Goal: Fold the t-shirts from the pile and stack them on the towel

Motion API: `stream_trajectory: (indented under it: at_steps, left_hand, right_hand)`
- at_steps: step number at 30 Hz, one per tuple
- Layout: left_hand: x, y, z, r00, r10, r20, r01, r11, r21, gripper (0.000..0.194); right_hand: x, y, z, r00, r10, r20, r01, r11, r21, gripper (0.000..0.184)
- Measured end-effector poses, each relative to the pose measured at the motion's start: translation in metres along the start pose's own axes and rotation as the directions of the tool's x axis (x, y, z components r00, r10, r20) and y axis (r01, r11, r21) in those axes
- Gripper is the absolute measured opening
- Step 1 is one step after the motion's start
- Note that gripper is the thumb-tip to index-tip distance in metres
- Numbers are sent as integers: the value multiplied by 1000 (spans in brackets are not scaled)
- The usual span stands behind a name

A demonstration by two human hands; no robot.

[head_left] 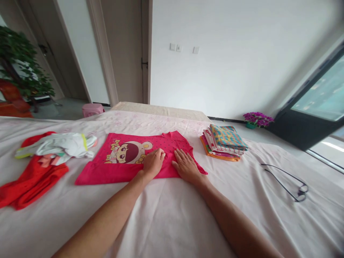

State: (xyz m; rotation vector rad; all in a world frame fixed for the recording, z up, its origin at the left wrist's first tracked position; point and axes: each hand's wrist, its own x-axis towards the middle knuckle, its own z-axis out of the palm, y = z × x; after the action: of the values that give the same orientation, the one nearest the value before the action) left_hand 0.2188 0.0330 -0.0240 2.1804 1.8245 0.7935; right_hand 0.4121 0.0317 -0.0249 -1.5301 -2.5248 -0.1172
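Note:
A pink child's T-shirt (157, 141) with small dots and a cartoon girl print lies sideways on the bed, its neckline toward the right. Its near side is turned over in a strip across the front. My left hand (154, 163) is closed at the middle of the shirt, its fingers curled on the fabric near the strip's edge. Just to the right, my right hand (187, 165) lies flat on the shirt with fingers spread, pressing the cloth near the shoulder end.
Left of the shirt lies a loose heap of white and red clothes (67, 145). A stack of folded clothes (227, 141) stands to the right, with black-framed glasses (299, 193) beyond it on the pale sheet (172, 218). A pink stool (92, 109) stands past the bed.

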Motion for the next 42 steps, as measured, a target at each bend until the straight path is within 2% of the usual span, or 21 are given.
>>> stream_trajectory:
  at_steps: [3, 5, 8, 11, 14, 16, 18, 21, 23, 27, 29, 31, 33, 36, 39, 42]
  left_hand:
    - [-6, -12, -14, 1000, 20, -1, -20, 1000, -8, 19]
    - [-13, -28, -31, 1000, 23, -14, -23, 1000, -6, 20]
    - [-28, -66, -66, 995, 32, -90, -25, 997, 71, 20]
    - [-49, -118, -104, 991, 24, -130, 6, 975, 220, 20]
    - [-69, -171, -133, 994, -62, -93, 88, 944, 317, 27]
    - [-77, -201, -145, 994, -103, -39, 110, 960, 257, 36]
    - [-80, -222, -152, 995, -93, 33, 87, 984, 155, 40]
    - [-77, -239, -154, 994, -53, 95, 46, 996, 77, 38]
    - [-74, -243, -153, 992, -67, 105, 58, 995, 87, 35]
    - [-74, -241, -147, 982, -179, 64, 167, 974, 155, 33]
    - [-78, -235, -144, 978, -209, -11, 207, 955, 214, 31]
    - [-81, -226, -142, 979, -170, -116, 197, 936, 291, 29]
    - [-82, -211, -139, 979, -62, -193, 126, 933, 337, 29]
    - [-81, -183, -129, 973, 86, -216, -27, 965, 263, 34]
    - [-80, -158, -115, 975, 175, -139, -152, 976, 157, 42]
    - [-79, -147, -101, 975, 222, -1, -219, 963, 157, 51]
  right_hand:
    - [-1, 3, 9, 1000, -13, 8, 13, 999, -38, 59]
    - [0, 5, 10, 1000, -12, 12, 13, 998, -58, 60]
    - [1, 5, 9, 1000, 8, 24, -6, 997, -77, 61]
    - [2, 3, 8, 999, 23, 38, -20, 996, -84, 63]
    - [2, 1, 6, 997, 40, 65, -35, 996, -77, 65]
    - [3, 1, 5, 996, 51, 79, -46, 997, -68, 65]
    - [3, 0, 4, 994, 59, 87, -54, 997, -59, 65]
    - [4, 0, 3, 993, 68, 98, -64, 997, -45, 65]
    - [4, 1, 3, 992, 69, 104, -65, 997, -39, 65]
    - [3, 1, 2, 992, 70, 108, -67, 997, -34, 66]
    - [3, 0, 3, 991, 77, 107, -73, 997, -39, 66]
    - [2, -1, 3, 991, 86, 100, -82, 996, -44, 65]
    - [2, -3, 1, 992, 109, 67, -106, 993, -52, 65]
    - [1, -8, -6, 995, 84, -45, -87, 994, -66, 62]
    - [-1, -14, -12, 989, -106, -108, 98, 993, -70, 58]
    - [-2, -16, -8, 965, -258, -40, 258, 966, -26, 58]
